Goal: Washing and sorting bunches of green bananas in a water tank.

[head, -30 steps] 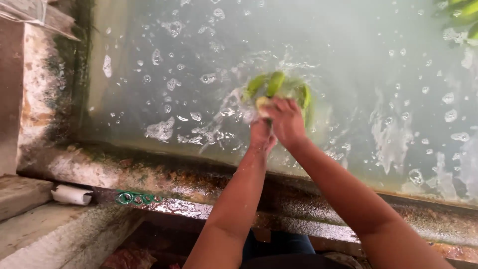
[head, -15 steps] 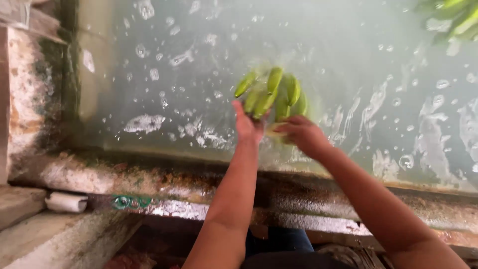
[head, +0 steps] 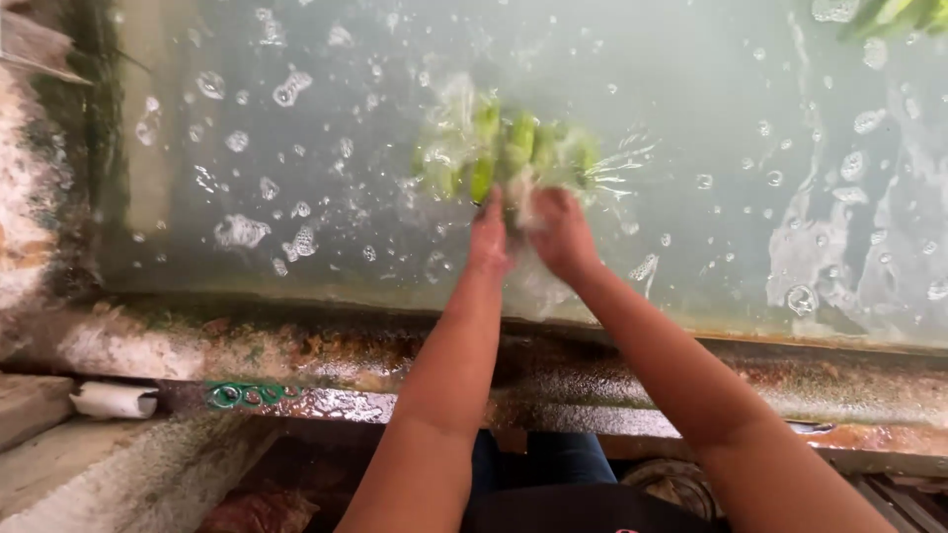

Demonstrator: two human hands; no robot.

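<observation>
A bunch of green bananas (head: 504, 153) lies half under the cloudy, foamy water of a wash tank (head: 296, 326), blurred by splashing. My left hand (head: 489, 237) and my right hand (head: 558, 232) are side by side at the near end of the bunch, both gripping it at its stem end. The fingertips are hidden in the churned water.
The tank's near wall is rusty, mossy concrete. A white roll (head: 114, 400) and a coil of green rings (head: 242, 395) lie on the ledge at lower left. More green bananas (head: 894, 15) float at the top right corner. Foam patches drift across the water.
The bunch was lifted clear of the water half a second ago and is now plunged back in, farther from me, with fresh splashing around it.
</observation>
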